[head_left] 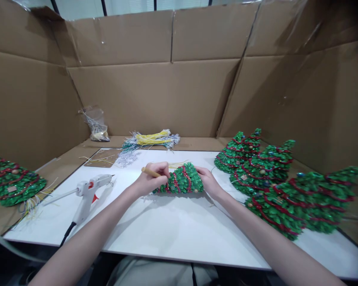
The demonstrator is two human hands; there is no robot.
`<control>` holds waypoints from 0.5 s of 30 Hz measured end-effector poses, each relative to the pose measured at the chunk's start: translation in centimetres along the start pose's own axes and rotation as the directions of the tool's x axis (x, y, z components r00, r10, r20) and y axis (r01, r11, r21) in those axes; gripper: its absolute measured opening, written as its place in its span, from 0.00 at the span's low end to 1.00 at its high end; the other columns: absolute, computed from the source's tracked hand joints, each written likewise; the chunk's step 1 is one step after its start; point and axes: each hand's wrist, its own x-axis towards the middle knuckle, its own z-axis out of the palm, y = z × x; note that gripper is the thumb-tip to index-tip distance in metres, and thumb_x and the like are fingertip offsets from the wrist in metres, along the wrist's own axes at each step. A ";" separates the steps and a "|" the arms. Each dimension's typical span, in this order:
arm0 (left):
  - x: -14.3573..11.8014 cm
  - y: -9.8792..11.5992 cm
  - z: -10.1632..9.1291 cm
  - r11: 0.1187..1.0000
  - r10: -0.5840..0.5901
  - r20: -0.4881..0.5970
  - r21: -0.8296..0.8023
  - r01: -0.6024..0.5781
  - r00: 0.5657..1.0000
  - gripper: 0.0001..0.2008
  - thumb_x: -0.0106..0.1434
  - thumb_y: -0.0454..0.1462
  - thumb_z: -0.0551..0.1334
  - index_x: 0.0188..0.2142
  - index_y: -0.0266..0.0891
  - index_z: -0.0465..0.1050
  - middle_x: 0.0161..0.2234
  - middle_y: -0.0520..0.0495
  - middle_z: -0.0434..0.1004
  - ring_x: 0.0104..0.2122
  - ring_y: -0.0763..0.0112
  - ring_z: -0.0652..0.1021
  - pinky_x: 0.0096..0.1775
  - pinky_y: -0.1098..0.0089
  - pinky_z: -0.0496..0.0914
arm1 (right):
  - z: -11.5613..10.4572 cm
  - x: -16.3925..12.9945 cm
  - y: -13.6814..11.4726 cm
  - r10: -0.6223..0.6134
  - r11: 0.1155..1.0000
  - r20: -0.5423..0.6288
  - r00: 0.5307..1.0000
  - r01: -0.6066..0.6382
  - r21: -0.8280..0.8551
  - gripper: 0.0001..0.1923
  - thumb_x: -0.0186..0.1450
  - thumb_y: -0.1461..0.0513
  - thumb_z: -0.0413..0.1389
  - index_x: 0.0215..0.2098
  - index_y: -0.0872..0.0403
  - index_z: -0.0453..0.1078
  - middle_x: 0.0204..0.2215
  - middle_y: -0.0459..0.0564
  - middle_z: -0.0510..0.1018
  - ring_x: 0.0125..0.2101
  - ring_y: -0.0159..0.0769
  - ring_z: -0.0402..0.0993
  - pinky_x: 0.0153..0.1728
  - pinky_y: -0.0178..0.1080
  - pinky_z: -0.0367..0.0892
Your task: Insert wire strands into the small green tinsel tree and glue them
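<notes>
A small green tinsel tree with red garland point(183, 179) lies on its side on the white board point(173, 226), gripped from both ends. My left hand point(151, 180) presses on its left end and also holds a thin wooden stick point(149, 171) that points to the left. My right hand point(207, 180) grips the tree's right end. Thin yellow wires point(175, 163) stick out behind the tree.
A white glue gun point(88, 192) rests left of my hands, its black cord running off the near edge. Several finished trees point(268, 174) lie at the right, another tree point(13, 182) at far left. Bundled yellow and white wires point(150, 140) and a plastic bag point(97, 125) sit by the cardboard walls.
</notes>
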 end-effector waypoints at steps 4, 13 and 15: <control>0.1 -0.2 -0.4 0.997 -0.011 -0.053 -0.083 0.007 0.999 0.02 0.49 0.30 0.55 0.25 0.35 0.64 0.20 0.55 0.66 0.20 0.79 0.66 0.23 0.77 0.58 | -0.1 0.0 0.1 -0.011 1.000 0.003 1.000 0.011 -0.018 0.14 0.55 0.55 0.54 0.32 0.56 0.75 0.33 0.51 0.79 0.37 0.45 0.71 0.43 0.43 0.64; 0.2 -0.7 -0.8 0.999 0.042 -0.119 0.030 -0.038 0.992 0.03 0.53 0.31 0.55 0.28 0.35 0.66 0.23 0.54 0.65 0.22 0.79 0.64 0.25 0.77 0.57 | -0.4 0.2 0.7 -0.001 0.999 -0.032 0.999 0.000 -0.046 0.14 0.55 0.53 0.55 0.27 0.55 0.74 0.28 0.48 0.78 0.36 0.44 0.71 0.40 0.42 0.65; 0.2 -0.9 -0.8 0.997 0.050 -0.119 0.056 -0.043 0.992 0.03 0.54 0.31 0.55 0.29 0.35 0.66 0.23 0.54 0.66 0.23 0.79 0.65 0.25 0.77 0.58 | -0.3 0.1 0.7 -0.009 0.999 -0.055 0.998 0.006 -0.053 0.14 0.55 0.52 0.55 0.26 0.55 0.73 0.26 0.48 0.77 0.35 0.44 0.70 0.39 0.42 0.65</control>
